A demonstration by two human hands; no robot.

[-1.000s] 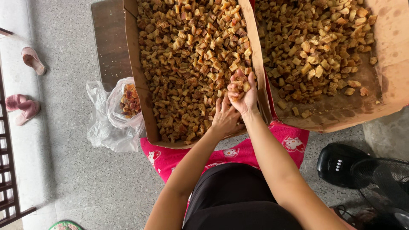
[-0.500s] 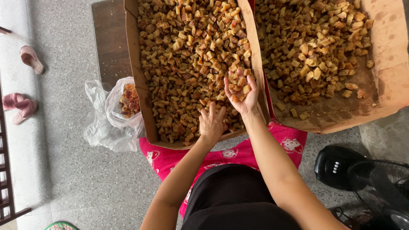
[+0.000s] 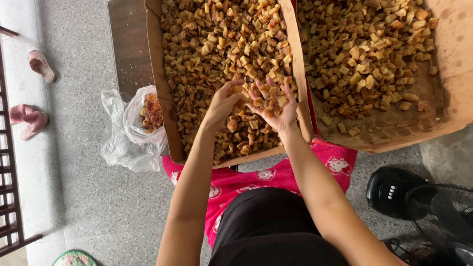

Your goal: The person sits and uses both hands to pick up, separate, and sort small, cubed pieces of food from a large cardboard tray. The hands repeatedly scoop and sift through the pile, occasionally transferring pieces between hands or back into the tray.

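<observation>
Closest to the camera are the person's black clothes and a bright pink cloth with small cartoon pictures (image 3: pixel 231 182) lying on the speckled grey floor (image 3: pixel 84 197). Two bare arms reach up from there. The right hand (image 3: pixel 273 106) is turned palm up, its fingers spread a little and curled like a cup, and it holds a small heap of the golden-brown dried chunks (image 3: pixel 268 98). The left hand (image 3: pixel 224 101) comes in from the side with its fingers bent together, pinching at the chunks on that palm. Both hands hang just above the near end of the long brown cardboard tray (image 3: pixel 157 93), which is packed with the same little pieces. To do this well, I think the cupped hand should stay flat and low over the tray, so any piece that slips lands back inside, and the picking fingers should take only one or two chunks at a time. Just left of the tray sits a clear crinkly plastic bag (image 3: pixel 128 133) with a few darker orange-brown bits inside. To the right is a second wide cardboard tray (image 3: pixel 443 98), only partly filled. A black standing fan (image 3: pixel 423 207) is at the lower right. Far off on the left lie pink slippers (image 3: pixel 29 118) beside a dark railing.
</observation>
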